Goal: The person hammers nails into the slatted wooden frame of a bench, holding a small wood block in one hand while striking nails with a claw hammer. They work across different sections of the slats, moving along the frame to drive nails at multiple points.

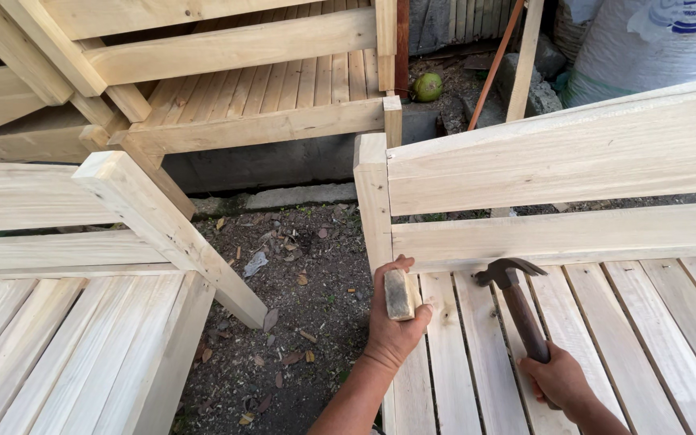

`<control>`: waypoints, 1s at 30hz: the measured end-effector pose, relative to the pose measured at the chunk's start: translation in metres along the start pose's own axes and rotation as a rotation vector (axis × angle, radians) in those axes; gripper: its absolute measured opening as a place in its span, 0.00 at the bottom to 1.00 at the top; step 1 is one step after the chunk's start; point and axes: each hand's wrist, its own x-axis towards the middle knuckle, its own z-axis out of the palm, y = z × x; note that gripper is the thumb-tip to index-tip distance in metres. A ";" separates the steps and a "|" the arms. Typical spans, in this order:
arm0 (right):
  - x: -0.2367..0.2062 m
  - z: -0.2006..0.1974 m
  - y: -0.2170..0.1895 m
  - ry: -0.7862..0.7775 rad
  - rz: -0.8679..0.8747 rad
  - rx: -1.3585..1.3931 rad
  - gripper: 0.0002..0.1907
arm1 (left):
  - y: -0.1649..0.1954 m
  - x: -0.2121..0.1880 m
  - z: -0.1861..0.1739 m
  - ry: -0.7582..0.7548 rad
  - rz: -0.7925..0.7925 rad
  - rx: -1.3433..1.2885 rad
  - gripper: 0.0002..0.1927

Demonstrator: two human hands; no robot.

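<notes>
- Right hand (559,379) at the bottom edge, fingers wrapped tight around the brown handle of a claw hammer (517,302).
- Hammer head up by the back rail, over the pale seat slats (606,338) of a wooden bench, right on a slat or just above, hard to tell.
- Left hand (395,318) just beside, fingers closed around a small wood block (399,294), held against the corner post (374,201) at the bench's left end.
- Two wide back rails (557,161) behind the hammer, running off to the right.
- Another pale bench (74,322) on the left, its slanted arm post (163,229) sticking out toward the gap.
- Bare dirt (300,282) between the two benches, with dry leaves and wood chips on it.
- Low concrete curb (283,197) past the dirt.
- More slatted wooden furniture (259,89) stacked behind, blocking the far view.
- Green round fruit (427,86) on the ground farther back.
- Thin reddish rod (493,64) leaning near it.
- Big white sack (654,44) in the top right corner.
</notes>
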 end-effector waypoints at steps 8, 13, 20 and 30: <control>-0.043 0.015 0.002 -0.025 0.034 -0.040 0.20 | 0.009 0.034 0.000 -0.257 -0.337 0.246 0.35; -0.091 0.000 -0.042 0.032 -0.293 0.012 0.17 | 0.017 0.040 0.001 -0.264 -0.399 0.258 0.38; -0.152 -0.023 -0.089 0.009 -0.558 0.071 0.14 | 0.013 0.037 0.001 -0.282 -0.423 0.229 0.35; -0.155 -0.027 -0.082 -0.127 -0.604 -0.096 0.13 | 0.006 0.031 0.002 -0.301 -0.348 0.270 0.40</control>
